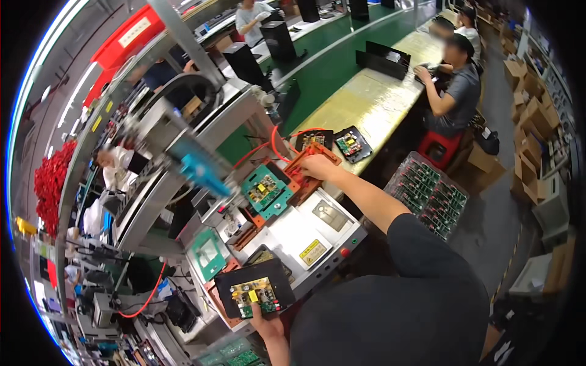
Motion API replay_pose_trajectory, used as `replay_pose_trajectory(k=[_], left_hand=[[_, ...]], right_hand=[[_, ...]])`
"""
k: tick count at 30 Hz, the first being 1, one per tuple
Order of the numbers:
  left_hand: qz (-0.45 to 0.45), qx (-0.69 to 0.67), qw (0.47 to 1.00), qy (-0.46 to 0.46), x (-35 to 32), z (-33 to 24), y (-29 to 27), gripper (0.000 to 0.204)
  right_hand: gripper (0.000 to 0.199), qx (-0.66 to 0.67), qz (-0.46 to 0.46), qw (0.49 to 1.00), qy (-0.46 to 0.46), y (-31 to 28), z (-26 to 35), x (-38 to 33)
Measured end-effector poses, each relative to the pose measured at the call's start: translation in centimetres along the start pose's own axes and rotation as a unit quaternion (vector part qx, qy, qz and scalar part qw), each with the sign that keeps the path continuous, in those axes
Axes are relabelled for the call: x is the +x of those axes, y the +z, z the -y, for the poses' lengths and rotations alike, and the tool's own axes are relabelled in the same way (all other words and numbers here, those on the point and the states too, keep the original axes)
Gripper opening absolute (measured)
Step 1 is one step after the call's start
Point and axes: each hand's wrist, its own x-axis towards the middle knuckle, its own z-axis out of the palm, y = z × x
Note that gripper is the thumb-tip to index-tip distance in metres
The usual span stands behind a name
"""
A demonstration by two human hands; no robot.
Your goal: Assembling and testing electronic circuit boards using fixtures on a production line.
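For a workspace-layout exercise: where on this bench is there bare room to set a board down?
Bare room: the yellow-green mat beyond the black trays, and the white panel beside the warning label. Crowded: the fixtures around the right hand, and by the left hand.

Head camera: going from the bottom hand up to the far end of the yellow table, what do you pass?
Left hand → black tray with a circuit board → teal fixture with a board → right hand on the orange frame → black tray on the yellow table.
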Motion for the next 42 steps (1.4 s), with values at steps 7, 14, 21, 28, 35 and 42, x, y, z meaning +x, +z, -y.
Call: replay_pose_trajectory(k=[7,14,21,28,35,42], left_hand=[[0.0,-0.008,1.0,0.014,-0.4,0.3,-1.6,0.05],[-0.019,-0.017,1.0,-0.01,-1.8,0.3,-0.4,0.06],[-0.007,0.032,0.999,-0.03,-2.0,0.9,-1.6,0.053],[0.031,0.042,0.997,-0.051,0.3,0.9,1.3,0.061],[0.004,0.057,0.998,0.013,1.6,1.0,4.1,0.065],[-0.001,0.097,0.984,0.147,-0.2,-0.1,9.0,0.054]], right_hand=[[0.026,0.089,-0.03,0.996,-0.002,0.6,1.7,0.1],[0.024,0.136,-0.033,0.989,0.04,0.2,0.8,-0.3],[0.026,0.433,-0.287,0.854,0.021,-2.8,6.1,-0.3],[0.035,0.571,-0.237,0.786,-0.012,-7.8,8.4,-0.1],[0.021,0.627,-0.006,0.779,0.028,-10.0,16.0,-12.1],[0.014,0.502,-0.014,0.864,-0.039,-11.9,23.2,-18.5]])
